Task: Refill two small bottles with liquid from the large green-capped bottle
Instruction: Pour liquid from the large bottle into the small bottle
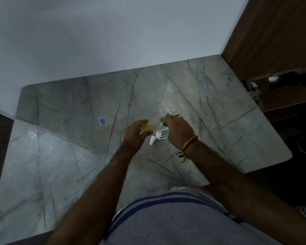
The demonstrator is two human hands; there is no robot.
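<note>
The large white bottle [162, 133] with a green label stands on the marble table [210, 106] between my hands. My right hand [179, 129] reaches over it from the right, its fingers pinching the green cap [163, 121] on top. My left hand [137, 132] grips a small clear bottle [147, 127] with yellowish liquid, held tilted just left of the large bottle's top. A small white cap [152, 140] lies on the table by the large bottle's base. A second small clear bottle with a blue cap [101, 120] stands apart to the left.
A white wall runs along the table's far edge. A brown wooden door [272, 41] is at the right, with dark clutter on the floor beyond the table's right edge. My grey striped shirt fills the bottom of the view.
</note>
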